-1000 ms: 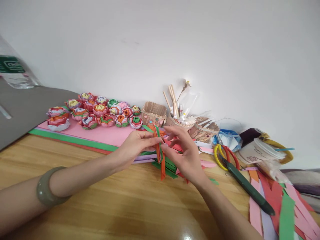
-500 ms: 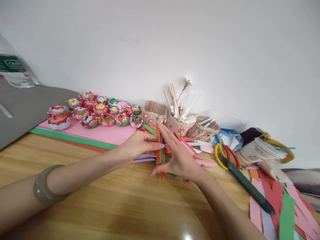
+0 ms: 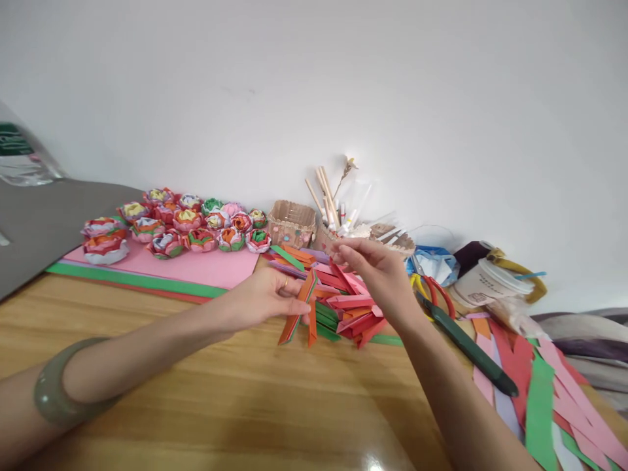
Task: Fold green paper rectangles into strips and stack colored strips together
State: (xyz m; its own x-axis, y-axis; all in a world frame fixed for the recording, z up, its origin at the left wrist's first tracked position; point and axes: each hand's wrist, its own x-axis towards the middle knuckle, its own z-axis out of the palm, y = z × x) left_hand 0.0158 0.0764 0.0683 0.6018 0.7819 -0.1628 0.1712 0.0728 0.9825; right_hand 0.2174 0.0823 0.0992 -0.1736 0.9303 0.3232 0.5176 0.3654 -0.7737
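My left hand [image 3: 279,296] pinches a small stack of folded paper strips [image 3: 300,307], orange on top with green and red edges, between thumb and fingers. To its right my right hand [image 3: 375,265] hovers over a heap of folded strips [image 3: 350,304] in red, pink, orange and green. Its fingers are bent, with the thumb near the index finger; whether anything small is between them cannot be made out. The right hand no longer touches the held stack. Part of the heap lies behind the left hand's fingers.
Several paper flowers [image 3: 201,239] stand on pink sheets [image 3: 216,268] at the left. Decorated baskets [image 3: 293,224] line the wall. Right of the heap are scissors [image 3: 441,294], a dark green knife-like tool [image 3: 471,347], a white tub [image 3: 490,282] and cut strips [image 3: 540,405].
My right hand has let go of the strip stack and moved up and right over the heap. My left hand has tilted the stack and shifted slightly left. The view has shifted a little.
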